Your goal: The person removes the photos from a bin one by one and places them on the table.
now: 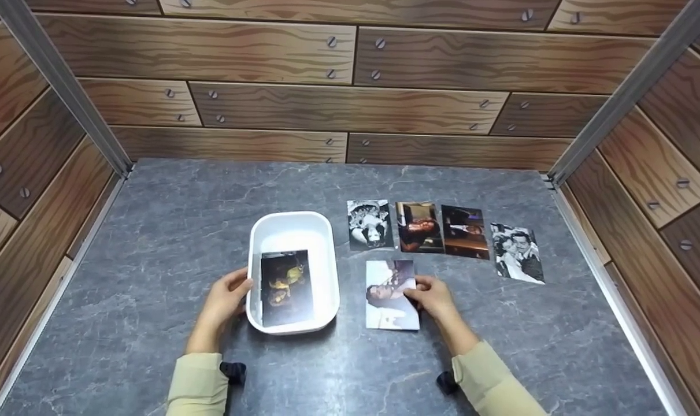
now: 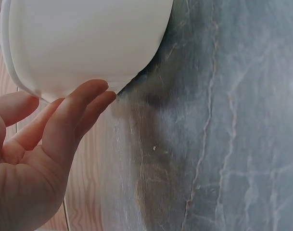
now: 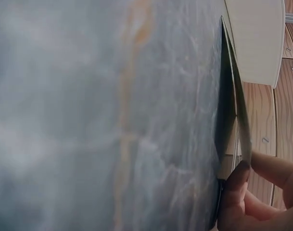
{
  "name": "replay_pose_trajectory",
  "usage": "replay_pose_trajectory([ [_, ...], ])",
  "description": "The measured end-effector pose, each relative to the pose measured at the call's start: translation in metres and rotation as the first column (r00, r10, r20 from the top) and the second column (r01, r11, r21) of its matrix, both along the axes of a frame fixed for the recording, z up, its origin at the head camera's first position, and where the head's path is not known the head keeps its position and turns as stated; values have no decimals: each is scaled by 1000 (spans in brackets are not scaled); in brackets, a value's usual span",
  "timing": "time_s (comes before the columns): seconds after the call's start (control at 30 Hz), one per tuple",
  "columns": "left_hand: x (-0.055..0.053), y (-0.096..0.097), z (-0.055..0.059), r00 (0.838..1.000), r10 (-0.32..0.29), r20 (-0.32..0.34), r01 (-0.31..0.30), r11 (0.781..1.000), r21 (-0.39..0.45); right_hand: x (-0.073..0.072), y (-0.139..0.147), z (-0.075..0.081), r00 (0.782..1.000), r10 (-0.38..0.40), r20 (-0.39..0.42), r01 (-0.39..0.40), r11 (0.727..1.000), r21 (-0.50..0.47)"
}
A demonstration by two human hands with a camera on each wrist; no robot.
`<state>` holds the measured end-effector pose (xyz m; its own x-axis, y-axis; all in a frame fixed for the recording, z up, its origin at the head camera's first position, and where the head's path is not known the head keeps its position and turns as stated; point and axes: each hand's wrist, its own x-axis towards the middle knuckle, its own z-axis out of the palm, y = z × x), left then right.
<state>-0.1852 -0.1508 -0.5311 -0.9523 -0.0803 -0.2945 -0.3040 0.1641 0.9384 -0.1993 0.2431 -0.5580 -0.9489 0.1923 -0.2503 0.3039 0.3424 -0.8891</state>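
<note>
My left hand point(image 1: 223, 297) is at the left side of a white plastic tub point(image 1: 333, 277). In the left wrist view, its thumb meets the tub's rim and its fingers lie along the outer wall. A dark photo with yellow figures point(image 1: 286, 287) lies inside the tub. My right hand point(image 1: 434, 297) pinches the right edge of a light-toned photo point(image 1: 391, 312) between thumb and fingers. The right wrist view shows that photo point(image 3: 243, 120) edge-on, its pinched edge raised off the table.
Behind the held photo lie a black-and-white photo point(image 1: 370, 225), two dark brown photos point(image 1: 419, 228) side by side, and a black-and-white photo of a couple point(image 1: 518, 254) farther right. Wood-patterned panels point(image 1: 350, 110) wall in the grey marbled table point(image 1: 170, 231).
</note>
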Motion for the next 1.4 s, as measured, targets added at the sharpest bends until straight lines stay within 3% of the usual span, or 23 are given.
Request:
replay_pose_trajectory([
  [0.2,-2,0,0,1000,-10,-6,10,1000,14,3,3,7,1000,14,8,-14,1000,3],
  [0.37,-1,-1,1,1000,-19,7,19,1000,3,-2,-3,22,1000,9,20,-6,991,-137],
  [0.47,-1,-1,1,1000,-25,7,25,1000,-19,-10,-17,38,1000,30,-2,-30,964,-265],
  [0.67,0,-1,1,1000,-19,5,19,999,-36,-24,-67,65,991,54,-125,-108,873,-475],
  [0.83,0,-1,0,1000,-19,11,19,999,-39,-25,-113,78,974,102,-201,-197,821,-536],
  [0.9,1,-1,-1,1000,-16,13,17,999,-39,-23,-130,78,969,134,-206,-226,813,-537],
  [1.23,2,0,0,1000,-15,-11,15,1000,-15,-15,-188,53,975,207,-77,-218,844,-490],
  [1.4,2,0,1,1000,-20,-19,19,1000,-13,-12,-199,39,982,187,3,-168,889,-426],
])
